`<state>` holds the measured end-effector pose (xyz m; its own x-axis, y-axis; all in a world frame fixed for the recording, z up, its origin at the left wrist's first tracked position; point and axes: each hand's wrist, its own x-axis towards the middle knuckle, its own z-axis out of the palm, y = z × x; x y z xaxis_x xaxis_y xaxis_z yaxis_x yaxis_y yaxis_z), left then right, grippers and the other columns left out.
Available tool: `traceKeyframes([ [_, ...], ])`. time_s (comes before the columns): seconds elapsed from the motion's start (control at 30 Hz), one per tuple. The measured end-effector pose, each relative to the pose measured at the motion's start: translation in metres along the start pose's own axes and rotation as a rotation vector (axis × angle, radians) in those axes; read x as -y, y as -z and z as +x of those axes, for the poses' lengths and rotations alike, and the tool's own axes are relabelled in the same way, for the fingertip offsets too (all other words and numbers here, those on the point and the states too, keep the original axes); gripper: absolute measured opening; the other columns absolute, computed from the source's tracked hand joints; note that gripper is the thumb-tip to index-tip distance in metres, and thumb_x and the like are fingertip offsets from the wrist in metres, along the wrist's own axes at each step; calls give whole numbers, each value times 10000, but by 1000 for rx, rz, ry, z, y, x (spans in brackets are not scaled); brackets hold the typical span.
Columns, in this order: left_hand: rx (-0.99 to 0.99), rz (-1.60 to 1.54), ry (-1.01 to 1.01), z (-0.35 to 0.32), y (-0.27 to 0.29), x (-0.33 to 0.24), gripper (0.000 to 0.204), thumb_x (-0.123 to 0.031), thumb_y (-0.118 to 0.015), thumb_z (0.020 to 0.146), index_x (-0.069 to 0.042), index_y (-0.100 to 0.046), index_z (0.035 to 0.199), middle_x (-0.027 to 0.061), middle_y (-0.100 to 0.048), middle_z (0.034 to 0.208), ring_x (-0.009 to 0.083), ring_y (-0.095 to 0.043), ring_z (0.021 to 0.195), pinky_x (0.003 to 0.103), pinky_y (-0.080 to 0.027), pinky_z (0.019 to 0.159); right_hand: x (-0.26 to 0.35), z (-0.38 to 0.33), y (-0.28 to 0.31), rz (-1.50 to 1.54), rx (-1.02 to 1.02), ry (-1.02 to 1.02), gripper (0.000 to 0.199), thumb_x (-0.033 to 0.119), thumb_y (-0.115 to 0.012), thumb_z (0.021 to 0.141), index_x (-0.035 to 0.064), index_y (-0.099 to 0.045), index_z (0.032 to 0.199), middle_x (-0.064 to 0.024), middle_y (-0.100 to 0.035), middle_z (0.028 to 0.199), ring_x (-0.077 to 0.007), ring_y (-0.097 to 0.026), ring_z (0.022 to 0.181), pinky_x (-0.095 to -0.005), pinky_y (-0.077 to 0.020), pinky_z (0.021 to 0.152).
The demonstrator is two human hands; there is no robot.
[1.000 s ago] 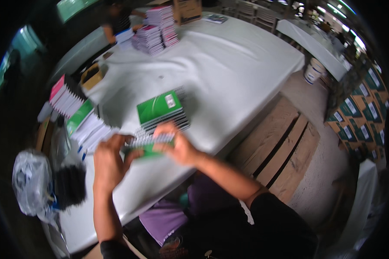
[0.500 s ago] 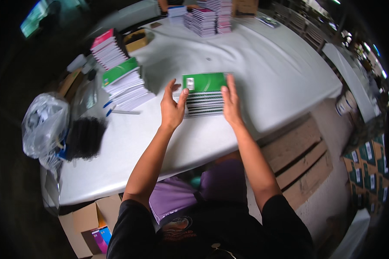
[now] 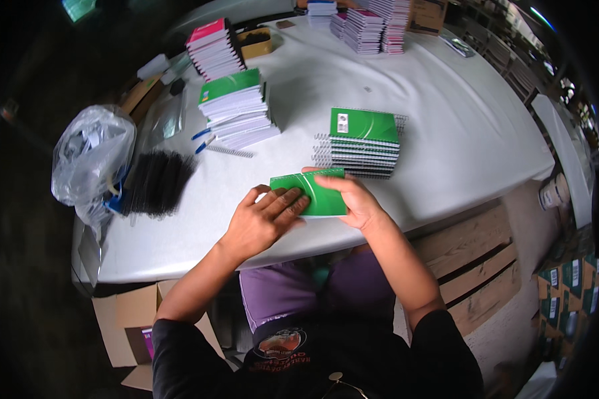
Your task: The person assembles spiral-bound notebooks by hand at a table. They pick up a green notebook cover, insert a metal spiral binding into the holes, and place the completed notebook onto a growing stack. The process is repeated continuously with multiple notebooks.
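notebook, slim with a glossy green cover, sits between both hands at the near side of the white-covered bench; whether it touches the cloth cannot be told. the right hand pinches its right end, thumb on top and fingers under, while the left hand lays its slightly parted fingers across the cover, its thumb hidden, so its grip cannot be told. just beyond, a pile of green spiral-bound notebooks, wire coils poking out at both sides, blocks the way straight to the far right. farther left, a leaning green-topped stack of white-paged books stands before a pink-topped stack, with a yellow box behind; blue pens and a loose silver wire coil lie at its foot. a bristly black bundle and a bulging clear plastic bag crowd the left side. an open brown cardboard box stands below the bench, a slatted wooden pallet to the right. the bound pile's top cover bears a white label, its print too small to read; brown-and-green cartons carry pale labels, and the black shirt shows a rounded emblem over lettering.
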<state>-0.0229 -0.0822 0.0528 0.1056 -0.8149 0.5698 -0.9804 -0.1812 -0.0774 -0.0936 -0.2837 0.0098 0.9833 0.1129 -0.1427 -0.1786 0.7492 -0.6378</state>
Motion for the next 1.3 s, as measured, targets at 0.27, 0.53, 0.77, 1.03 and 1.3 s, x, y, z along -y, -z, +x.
traceKeyframes([
  [0.27, 142, 151, 628, -68, -76, 129, 261, -149, -572, 817, -108, -584, 1075, 91, -482, 1212, 297, -440, 1114, 387, -376, 896, -32, 4, 39, -921, 111, 349, 269, 77, -572, 847, -1, -598, 1102, -60, -625, 1066, -106, -556, 954, -255, -435, 866],
  [0.53, -15, -743, 748, -41, -53, 48, 240, -256, -461, 935, -28, -535, 944, 57, -580, 817, 186, -528, 717, 277, -420, 691, -35, 2, 46, -824, 3, 478, 297, 46, -570, 847, -7, -573, 1139, -55, -611, 1078, -82, -529, 957, -236, -424, 870],
  [0.77, 175, -844, 889, -53, -44, 43, 347, -326, -461, 937, -27, -533, 776, -3, -437, 628, 87, -378, 586, 247, -360, 567, -36, 5, 48, -838, 6, 476, 309, -11, -552, 826, 8, -584, 1132, -53, -616, 1073, -83, -533, 942, -224, -424, 861],
  [1.03, 69, -1146, 869, -41, -36, 49, 157, -175, -584, 875, -48, -527, 804, -2, -501, 726, 72, -413, 616, 226, -372, 587, -35, 2, 47, -890, 54, 454, 330, -27, -546, 818, 32, -589, 1140, -39, -624, 1078, -70, -536, 924, -221, -431, 847],
  [1.3, 404, -730, 628, -12, -7, 49, 199, -78, -659, 786, -60, -561, 959, 55, -549, 930, 155, -515, 813, 277, -417, 714, -35, -2, 38, -891, 39, 453, 276, 53, -568, 850, 29, -596, 1124, -57, -647, 1015, -76, -545, 901, -233, -443, 827],
])
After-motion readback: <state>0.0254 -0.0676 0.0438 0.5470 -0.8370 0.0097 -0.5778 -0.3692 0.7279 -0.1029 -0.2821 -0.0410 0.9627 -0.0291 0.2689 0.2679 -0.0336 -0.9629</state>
